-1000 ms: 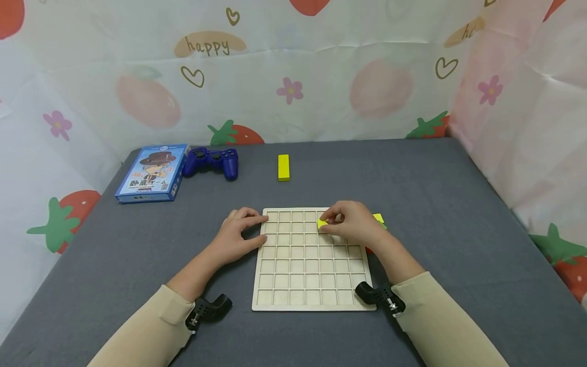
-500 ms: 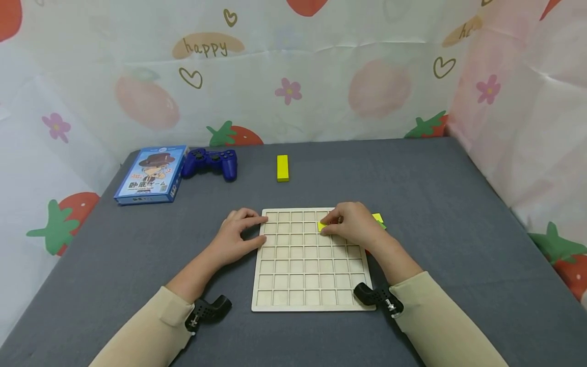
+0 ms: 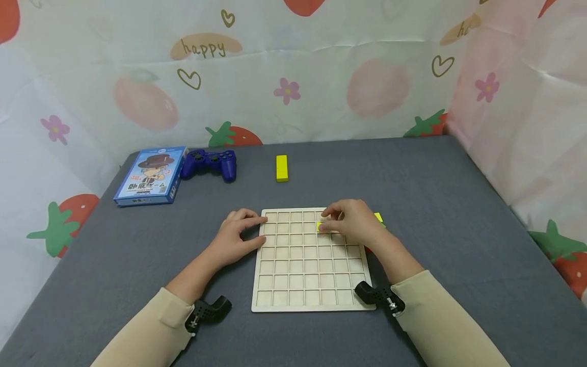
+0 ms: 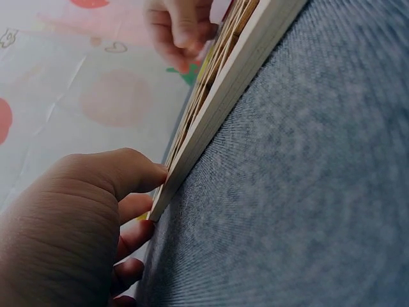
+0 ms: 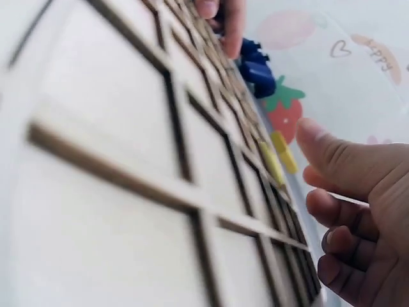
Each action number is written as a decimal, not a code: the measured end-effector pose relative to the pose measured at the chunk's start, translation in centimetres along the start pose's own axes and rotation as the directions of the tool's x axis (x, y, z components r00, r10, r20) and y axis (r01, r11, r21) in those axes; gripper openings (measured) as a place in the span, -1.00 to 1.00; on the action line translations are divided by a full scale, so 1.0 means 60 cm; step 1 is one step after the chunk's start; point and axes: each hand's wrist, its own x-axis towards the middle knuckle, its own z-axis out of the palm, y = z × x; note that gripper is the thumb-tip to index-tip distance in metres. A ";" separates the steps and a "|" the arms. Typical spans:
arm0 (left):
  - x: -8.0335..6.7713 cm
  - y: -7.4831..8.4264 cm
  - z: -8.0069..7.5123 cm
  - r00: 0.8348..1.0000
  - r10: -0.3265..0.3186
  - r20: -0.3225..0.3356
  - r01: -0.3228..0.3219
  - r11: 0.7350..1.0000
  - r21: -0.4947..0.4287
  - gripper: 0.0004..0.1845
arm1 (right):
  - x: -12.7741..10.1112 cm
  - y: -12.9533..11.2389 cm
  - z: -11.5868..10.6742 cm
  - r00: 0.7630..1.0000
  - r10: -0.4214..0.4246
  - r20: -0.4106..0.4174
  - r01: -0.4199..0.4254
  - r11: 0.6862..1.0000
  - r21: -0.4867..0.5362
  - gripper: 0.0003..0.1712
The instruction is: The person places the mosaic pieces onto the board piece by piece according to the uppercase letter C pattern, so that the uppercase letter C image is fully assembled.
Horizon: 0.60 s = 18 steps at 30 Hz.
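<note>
A pale wooden grid board lies flat on the table, its raised ribs forming square cells. My left hand is at its left edge, with the thumb and index fingertips touching the rim; in the left wrist view the thumb meets the edge. One small yellow tile sits in a cell in the upper right part of the board. Over it is my right hand, partly covering it. From the right wrist, the fingers are loosely bent, apart from the yellow tile, and hold nothing.
Behind my right wrist, yellow and green pieces and a bit of red show beside the board. A yellow block lies farther back. At the back left are a blue game box and a dark blue game controller.
My right index finger and thumb have parted from their pinch on the yellow tile, and the fingers have lifted slightly. The left hand stays at the board's edge.
</note>
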 end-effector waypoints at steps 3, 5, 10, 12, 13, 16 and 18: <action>0.000 0.000 0.000 1.000 0.000 0.000 0.000 1.000 0.000 -0.52 | -0.002 -0.007 -0.014 1.000 0.023 -0.008 -0.023 0.998 0.059 -0.62; 0.000 0.001 0.000 1.000 -0.003 0.002 0.003 1.000 -0.001 -0.52 | -0.004 -0.009 -0.023 0.999 0.036 -0.018 -0.034 0.996 0.087 -0.62; 0.000 0.002 -0.001 1.000 -0.005 0.002 0.005 1.000 0.002 -0.52 | -0.008 -0.011 -0.043 0.998 0.048 -0.039 -0.043 0.991 0.125 -0.61; 0.000 0.002 -0.001 1.000 -0.005 0.003 0.005 1.000 0.004 -0.52 | -0.009 -0.008 -0.051 0.998 0.048 -0.046 -0.041 0.990 0.137 -0.61; 0.000 0.003 -0.001 1.000 -0.004 0.004 0.004 1.000 0.005 -0.52 | -0.010 -0.006 -0.055 0.998 0.050 -0.049 -0.042 0.989 0.140 -0.60; 0.000 0.002 -0.001 1.000 -0.004 0.004 0.004 1.000 0.010 -0.51 | -0.011 0.000 -0.065 0.997 0.054 -0.061 -0.045 0.988 0.144 -0.59; 0.000 0.003 -0.002 1.000 -0.004 0.003 0.004 1.000 0.010 -0.51 | -0.011 0.003 -0.072 0.996 0.064 -0.070 -0.053 0.988 0.143 -0.60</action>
